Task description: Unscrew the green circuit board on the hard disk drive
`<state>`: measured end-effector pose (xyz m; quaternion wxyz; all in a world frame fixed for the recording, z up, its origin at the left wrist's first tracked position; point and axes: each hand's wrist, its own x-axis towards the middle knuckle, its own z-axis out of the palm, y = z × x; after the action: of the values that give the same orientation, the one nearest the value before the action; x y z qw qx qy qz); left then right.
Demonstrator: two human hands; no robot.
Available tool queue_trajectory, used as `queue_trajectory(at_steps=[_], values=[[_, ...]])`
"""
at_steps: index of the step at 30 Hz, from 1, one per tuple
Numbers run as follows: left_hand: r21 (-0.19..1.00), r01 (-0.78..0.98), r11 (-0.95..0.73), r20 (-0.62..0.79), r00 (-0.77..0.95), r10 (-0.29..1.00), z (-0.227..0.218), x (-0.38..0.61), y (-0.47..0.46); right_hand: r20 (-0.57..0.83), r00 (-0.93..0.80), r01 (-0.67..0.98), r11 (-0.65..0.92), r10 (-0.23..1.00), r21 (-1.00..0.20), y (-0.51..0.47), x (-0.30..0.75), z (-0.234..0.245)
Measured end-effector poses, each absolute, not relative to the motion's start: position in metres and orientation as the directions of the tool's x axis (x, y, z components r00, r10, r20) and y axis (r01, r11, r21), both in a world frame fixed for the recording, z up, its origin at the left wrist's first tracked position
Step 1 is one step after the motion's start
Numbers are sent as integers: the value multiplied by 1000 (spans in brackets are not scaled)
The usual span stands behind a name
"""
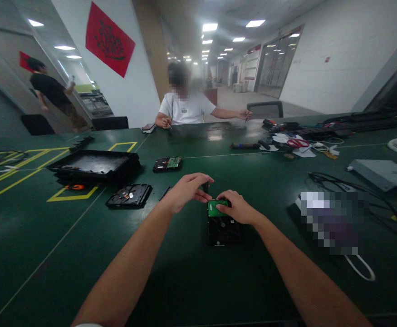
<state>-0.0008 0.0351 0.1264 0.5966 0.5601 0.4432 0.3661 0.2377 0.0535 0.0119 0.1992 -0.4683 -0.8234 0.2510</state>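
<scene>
So the left hand (192, 190), mid-frame, has its fingertips pinched around what looks like a dark screwdriver handle (205, 186), right over the far-left corner of a hard drive (223, 230). That drive lies flat just below and right of the frame's center. The right hand (235, 206) is gripping its far right side, thumb on the green circuit board (213, 209); the screwdriver's tip is too hidden to make out. Left of center there's another drive (129, 196), with a smaller one showing green board (167, 164) above it, and a black plastic tray (94, 162) further left. Over on the right you've got a pixelated object (330, 222), some black cables (324, 180) and a grey metal box (385, 173). Top middle, a person in a white shirt (188, 109) sits across the green table (171, 281).
</scene>
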Motion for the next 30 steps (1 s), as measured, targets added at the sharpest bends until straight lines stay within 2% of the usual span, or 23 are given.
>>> queue_trajectory(at_steps=[11, 21, 30], values=[[982, -67, 177, -143, 350, 926, 120, -7, 41, 79, -497, 671, 441, 864, -596, 53, 237, 16], [955, -171, 244, -142, 460, 877, 117, -13, 45, 102, -502, 666, 459, 859, -588, 57, 239, 10], [951, -159, 266, -176, 428, 887, 115, -10, 44, 94, -494, 673, 449, 864, -588, 54, 236, 15]])
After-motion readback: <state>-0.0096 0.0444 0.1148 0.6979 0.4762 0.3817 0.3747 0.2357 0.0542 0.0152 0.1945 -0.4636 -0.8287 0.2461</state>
